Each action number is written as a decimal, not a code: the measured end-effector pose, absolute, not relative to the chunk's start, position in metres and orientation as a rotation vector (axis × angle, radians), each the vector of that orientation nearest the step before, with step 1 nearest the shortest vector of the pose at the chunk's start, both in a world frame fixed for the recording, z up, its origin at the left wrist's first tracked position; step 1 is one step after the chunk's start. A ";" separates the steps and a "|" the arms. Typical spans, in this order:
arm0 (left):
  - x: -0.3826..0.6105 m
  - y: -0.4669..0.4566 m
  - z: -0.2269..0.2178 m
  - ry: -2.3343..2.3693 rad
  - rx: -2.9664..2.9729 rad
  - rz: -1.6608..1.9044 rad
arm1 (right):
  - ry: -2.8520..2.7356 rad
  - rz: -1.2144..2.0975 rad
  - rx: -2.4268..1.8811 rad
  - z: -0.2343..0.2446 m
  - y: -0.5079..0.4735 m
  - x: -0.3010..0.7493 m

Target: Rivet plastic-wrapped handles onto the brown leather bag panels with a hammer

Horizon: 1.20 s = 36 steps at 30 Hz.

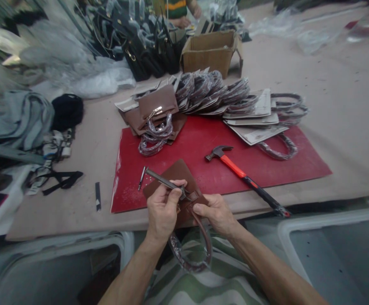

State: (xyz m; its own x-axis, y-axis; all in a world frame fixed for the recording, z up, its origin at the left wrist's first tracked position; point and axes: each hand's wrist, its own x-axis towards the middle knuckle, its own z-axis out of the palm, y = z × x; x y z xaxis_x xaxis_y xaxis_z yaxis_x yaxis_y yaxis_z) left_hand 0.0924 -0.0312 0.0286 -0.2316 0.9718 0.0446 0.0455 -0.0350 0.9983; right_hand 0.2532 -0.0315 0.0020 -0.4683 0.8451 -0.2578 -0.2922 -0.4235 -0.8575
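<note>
My left hand [162, 212] is closed, thumb and fingers pinching a long narrow dark grey strip [159, 178] that slants up to the left. Whether the strip is metal or leather, I cannot tell. My right hand [218, 214] grips the edge of a brown leather bag panel [180, 169], with its thumb on top near the handle's base. From the panel hangs a plastic-wrapped bag handle [208, 245], looping down over my lap. Small metal fittings show partly between the hands. A claw hammer [235, 167] with an orange and black grip lies to the right.
A red board [184, 140] lies on the table. Beyond are stacked brown panels [159, 101], wrapped handles [203, 87], a cardboard box [208, 55] and black bags [140, 55]. A thin metal rod [141, 178] lies left. Grey bins [331, 228] flank me. Another person's hand [182, 22] shows behind.
</note>
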 end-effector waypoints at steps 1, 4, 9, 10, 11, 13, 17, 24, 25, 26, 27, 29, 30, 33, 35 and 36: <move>0.092 -0.032 0.029 1.401 1.161 1.392 | -0.987 1.966 -0.914 0.002 -0.032 0.253; 0.092 -0.035 0.032 1.424 1.214 1.382 | -0.971 1.980 -0.900 0.001 -0.033 0.252; 0.092 -0.037 0.036 1.483 1.303 1.347 | -0.909 1.979 -0.865 -0.003 -0.035 0.248; 0.092 -0.037 0.036 1.490 1.324 1.343 | -0.895 1.976 -0.868 -0.003 -0.035 0.247; 0.092 -0.037 0.036 1.496 1.346 1.337 | -0.887 1.974 -0.875 -0.004 -0.036 0.246; 0.092 -0.037 0.035 1.507 1.386 1.329 | -0.876 1.960 -0.896 -0.005 -0.036 0.246; 0.093 -0.032 0.032 1.533 1.459 1.321 | -0.890 1.925 -0.942 -0.006 -0.033 0.245; 0.098 -0.001 0.035 1.544 1.593 1.285 | -0.742 1.854 -1.008 -0.004 -0.009 0.237; 0.098 0.004 0.034 1.542 1.603 1.276 | -0.727 1.847 -1.026 -0.004 -0.005 0.236; 0.099 0.009 0.032 1.542 1.613 1.270 | -0.715 1.841 -1.042 -0.003 -0.002 0.235; 0.099 0.013 0.030 1.543 1.622 1.266 | -0.710 1.835 -1.058 -0.003 0.001 0.234; 0.100 0.020 0.023 1.541 1.638 1.256 | -0.706 1.822 -1.089 -0.003 0.004 0.233; 0.101 0.023 0.018 1.537 1.643 1.250 | -0.702 1.818 -1.109 -0.003 0.005 0.232; 0.102 0.027 0.002 1.519 1.652 1.235 | -0.681 1.816 -1.165 -0.002 0.002 0.231; 0.102 0.029 -0.007 1.511 1.671 1.231 | -0.687 1.803 -1.202 -0.001 -0.002 0.234; 0.102 0.029 -0.010 1.507 1.691 1.227 | -0.709 1.793 -1.218 0.000 -0.003 0.236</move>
